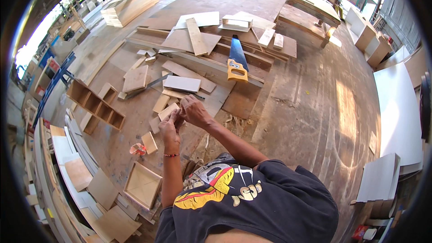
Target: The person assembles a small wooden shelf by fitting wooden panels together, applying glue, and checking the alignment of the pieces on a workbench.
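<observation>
My left hand (169, 131) is closed, its fingertips at a small pale wooden block (168, 111) that it appears to grip. Right beside it, my right hand (195, 111) has its fingers pinched together close to the left fingertips; whatever they hold is hidden. Just beyond the hands lies a white-faced rectangular board (182, 83) on other wood pieces. Another short wooden block (160, 103) rests by the left fingers. Farther off, a handsaw (237, 60) with a blue blade and yellow handle leans on the wood pile.
Loose boards (191, 40) are piled ahead. To the left stands a brown compartmented wooden box (96, 103); nearer are a shallow square tray (143, 164) and stacked panels (103, 189). White panels (396, 112) lean at the right. A person (336, 2) is far away by a long bench.
</observation>
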The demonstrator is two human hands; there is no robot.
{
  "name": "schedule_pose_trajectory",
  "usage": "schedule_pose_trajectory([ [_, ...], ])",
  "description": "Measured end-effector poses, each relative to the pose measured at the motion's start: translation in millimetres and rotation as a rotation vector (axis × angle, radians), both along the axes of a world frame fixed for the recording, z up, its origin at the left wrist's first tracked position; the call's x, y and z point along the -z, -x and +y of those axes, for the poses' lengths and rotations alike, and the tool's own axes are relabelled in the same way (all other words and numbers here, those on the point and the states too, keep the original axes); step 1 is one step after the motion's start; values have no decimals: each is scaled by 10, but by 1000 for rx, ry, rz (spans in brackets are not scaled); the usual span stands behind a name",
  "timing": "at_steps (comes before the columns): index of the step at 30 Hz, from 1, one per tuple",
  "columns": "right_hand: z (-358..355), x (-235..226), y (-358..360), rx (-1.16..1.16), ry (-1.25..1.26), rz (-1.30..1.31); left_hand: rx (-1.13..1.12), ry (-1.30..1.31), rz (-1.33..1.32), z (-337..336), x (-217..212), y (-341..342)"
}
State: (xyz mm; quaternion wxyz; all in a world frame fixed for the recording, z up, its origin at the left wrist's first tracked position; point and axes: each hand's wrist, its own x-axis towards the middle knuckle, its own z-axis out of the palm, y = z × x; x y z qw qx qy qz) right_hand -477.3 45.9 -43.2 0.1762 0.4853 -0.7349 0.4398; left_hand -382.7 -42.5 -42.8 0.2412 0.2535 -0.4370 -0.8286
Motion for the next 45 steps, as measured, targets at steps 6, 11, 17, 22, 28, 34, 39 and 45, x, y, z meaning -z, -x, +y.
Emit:
schedule_pose_trajectory([
  [6, -8, -85, 22, -59, 10, -110, -62, -95, -4, -74, -68, -100],
  [11, -63, -33, 66, -11, 47, -124, -9, -184, 103, -101, -114, -77],
  [17, -20, -300, -34, -156, 67, -346, 40, -264, 166, -174, -119, -142],
  [22, -115, -266, -71, -224, 115, -304, -19, -325, 196, -185, -161, -170],
  [28, -191, -290, -121, -232, 64, -34, -84, -236, 164, -255, -82, -193],
  [34, -339, -182, -184, -220, -18, 39, -195, 33, -8, -241, -193, -242],
  [39, -437, -109, -250, -265, -81, -77, -194, 287, -118, -308, -132, -309],
  [45, -547, -17, -276, -291, -27, -205, -202, 289, -132, -370, -38, -403],
])
